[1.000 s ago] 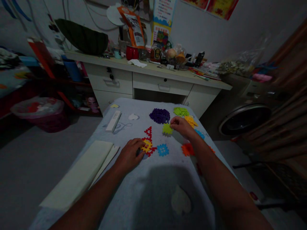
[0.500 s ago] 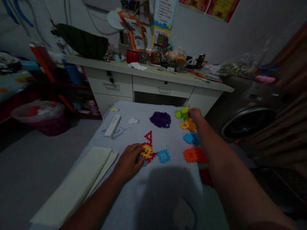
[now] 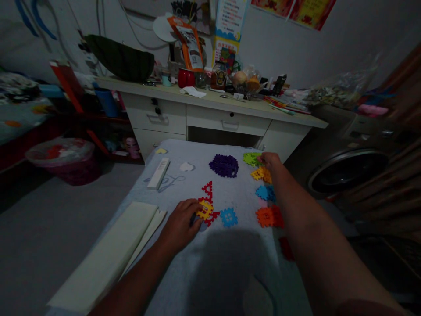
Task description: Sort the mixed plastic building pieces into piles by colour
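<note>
My left hand (image 3: 182, 221) grips a yellow square interlocking block (image 3: 205, 210) between thumb and fingers, low over the table. Joined to it or lying against it are red triangular blocks (image 3: 208, 189); one points away from me, another sticks out at the lower right. A light-blue square block (image 3: 229, 217) lies just right of them. At the far right my right hand (image 3: 271, 160) has its fingers closed at the edge of the green blocks (image 3: 251, 158); the fingertips are partly hidden. Yellow-orange blocks (image 3: 258, 174), blue blocks (image 3: 264, 193) and orange blocks (image 3: 265, 217) run down beneath my right forearm.
A heap of dark purple blocks (image 3: 224, 166) sits toward the table's far side. On the left are a long white box (image 3: 158, 174) and a folded pale sheet (image 3: 108, 254). Behind stands a cluttered desk (image 3: 226, 103); a washing machine (image 3: 342, 171) is at the right.
The whole view has shifted slightly to the right. A bright green block that stood raised by my right hand now shows lower, level with the green pile. My left hand keeps its grip.
</note>
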Tool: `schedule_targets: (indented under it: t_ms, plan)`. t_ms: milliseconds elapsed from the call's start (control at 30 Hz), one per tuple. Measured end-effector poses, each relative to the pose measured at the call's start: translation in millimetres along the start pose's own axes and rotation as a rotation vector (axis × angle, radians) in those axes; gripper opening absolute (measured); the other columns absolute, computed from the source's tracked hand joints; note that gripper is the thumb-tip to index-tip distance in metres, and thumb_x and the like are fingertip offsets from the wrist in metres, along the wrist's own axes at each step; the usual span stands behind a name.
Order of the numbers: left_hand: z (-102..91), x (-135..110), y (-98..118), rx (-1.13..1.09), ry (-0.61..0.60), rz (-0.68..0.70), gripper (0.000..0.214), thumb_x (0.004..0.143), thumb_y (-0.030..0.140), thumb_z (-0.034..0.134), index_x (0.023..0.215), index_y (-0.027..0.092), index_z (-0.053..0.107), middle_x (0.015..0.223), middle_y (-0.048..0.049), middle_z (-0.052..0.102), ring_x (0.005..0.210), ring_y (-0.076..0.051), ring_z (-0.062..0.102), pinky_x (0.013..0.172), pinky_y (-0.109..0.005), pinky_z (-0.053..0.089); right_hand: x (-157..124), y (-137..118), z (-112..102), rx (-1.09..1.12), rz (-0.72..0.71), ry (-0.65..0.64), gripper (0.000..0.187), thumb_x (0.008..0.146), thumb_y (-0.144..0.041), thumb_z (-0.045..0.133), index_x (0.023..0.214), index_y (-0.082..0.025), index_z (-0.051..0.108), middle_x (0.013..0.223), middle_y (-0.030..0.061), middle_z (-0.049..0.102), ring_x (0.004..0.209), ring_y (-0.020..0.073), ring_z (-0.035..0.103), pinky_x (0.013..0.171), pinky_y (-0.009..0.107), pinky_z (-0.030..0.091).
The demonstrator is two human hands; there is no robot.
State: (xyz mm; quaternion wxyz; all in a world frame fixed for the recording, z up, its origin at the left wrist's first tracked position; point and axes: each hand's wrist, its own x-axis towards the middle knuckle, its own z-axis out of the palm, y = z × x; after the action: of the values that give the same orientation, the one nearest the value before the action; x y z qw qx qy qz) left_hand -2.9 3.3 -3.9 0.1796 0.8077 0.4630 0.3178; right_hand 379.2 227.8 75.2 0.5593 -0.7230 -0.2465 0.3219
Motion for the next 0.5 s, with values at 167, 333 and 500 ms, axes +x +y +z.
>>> schedule_targets:
  t_ms: [167, 333, 500]
  plan:
    - [0.0, 0, -1, 0.002, -0.007, 0.012, 0.032, 0.081, 0.018, 0.059, 0.112, 0.022, 0.064, 0.122, -0.0089, 0.063, 0.115, -0.026, 0.056, 0.100, -0.046, 0.047, -27, -10, -21, 0.007, -0.083, -0.007, 0.021, 0.077, -0.004, 0.060, 0.073, -0.021, 0.049, 0.065, -0.0043, 0.047, 0.057, 0.0090, 0.055, 0.050, 0.016, 0.051]
    - [-1.4, 2, 2, 0.000, 0.001, 0.001, 0.027, 0.082, 0.020, 0.059, 0.108, 0.021, 0.065, 0.119, -0.0089, 0.064, 0.112, -0.026, 0.057, 0.099, -0.045, 0.048, -80, -11, -37, 0.013, -0.159, -0.143, 0.014, 0.075, -0.006, 0.059, 0.079, -0.019, 0.056, 0.070, -0.0016, 0.058, 0.060, 0.0097, 0.059, 0.059, 0.021, 0.054]
    - [-2.3, 4, 2, -0.012, -0.017, 0.003, 0.025, 0.082, 0.020, 0.058, 0.106, 0.020, 0.065, 0.120, -0.0082, 0.064, 0.113, -0.025, 0.056, 0.101, -0.044, 0.045, -161, 16, -39, -0.171, -0.359, -0.604, 0.014, 0.075, -0.015, 0.061, 0.089, -0.018, 0.063, 0.088, 0.0030, 0.068, 0.075, 0.0136, 0.064, 0.066, 0.025, 0.052]
